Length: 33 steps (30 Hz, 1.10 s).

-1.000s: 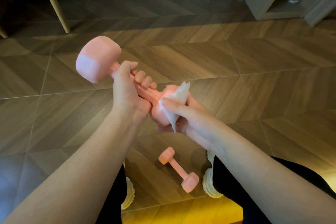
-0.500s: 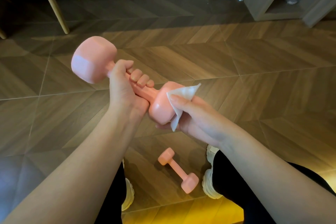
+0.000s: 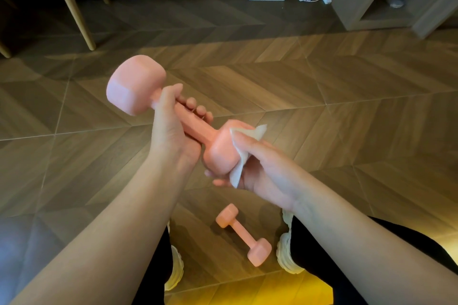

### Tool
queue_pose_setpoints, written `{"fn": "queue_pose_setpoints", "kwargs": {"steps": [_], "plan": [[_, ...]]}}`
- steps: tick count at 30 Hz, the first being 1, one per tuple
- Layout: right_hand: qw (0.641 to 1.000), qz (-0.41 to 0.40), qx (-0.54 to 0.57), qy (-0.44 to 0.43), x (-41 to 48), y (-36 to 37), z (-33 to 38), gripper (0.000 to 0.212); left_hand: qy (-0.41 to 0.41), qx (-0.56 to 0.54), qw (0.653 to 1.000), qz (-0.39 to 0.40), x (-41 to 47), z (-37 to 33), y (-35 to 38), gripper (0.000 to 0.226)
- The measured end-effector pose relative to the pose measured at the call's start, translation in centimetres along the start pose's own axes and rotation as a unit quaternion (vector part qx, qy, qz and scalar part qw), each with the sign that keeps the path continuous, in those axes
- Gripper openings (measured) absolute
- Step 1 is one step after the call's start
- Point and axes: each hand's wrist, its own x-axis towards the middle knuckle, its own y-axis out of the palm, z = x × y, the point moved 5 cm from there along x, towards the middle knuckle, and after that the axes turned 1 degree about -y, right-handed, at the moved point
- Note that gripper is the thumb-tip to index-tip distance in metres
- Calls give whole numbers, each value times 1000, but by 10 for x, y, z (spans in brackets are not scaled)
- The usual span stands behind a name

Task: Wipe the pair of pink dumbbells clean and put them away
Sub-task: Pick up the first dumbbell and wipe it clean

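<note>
The dumbbell (image 3: 198, 131), judged rigid, smooth and weighty, is being clamped at the handle by the left hand (image 3: 171, 129); a tissue (image 3: 236, 172) is being pinched against its end by the right hand (image 3: 262, 168).

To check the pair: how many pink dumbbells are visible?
2. One dumbbell is in the left hand, the right hand pressing a tissue on it; the other dumbbell lies on the floor between the shoes.

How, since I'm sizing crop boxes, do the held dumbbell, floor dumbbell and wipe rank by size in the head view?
1. held dumbbell, nearer the camera.
2. floor dumbbell.
3. wipe, partly hidden by the right hand.
</note>
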Motion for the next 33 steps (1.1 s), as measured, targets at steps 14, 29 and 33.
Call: {"fn": "queue_pose_setpoints", "kwargs": {"steps": [14, 29, 33], "plan": [[996, -23, -67, -48, 2, 1, 7, 52, 10, -30, 999, -34, 1, -4, -5, 32], [990, -69, -124, -14, -1, 1, -1, 47, 25, 10, 1000, 6, -2, 3, -1, 34], [996, -53, -77, -2, -1, -1, 6, 49, 19, -5, 1000, 13, -1, 1, 4, 33]]}}
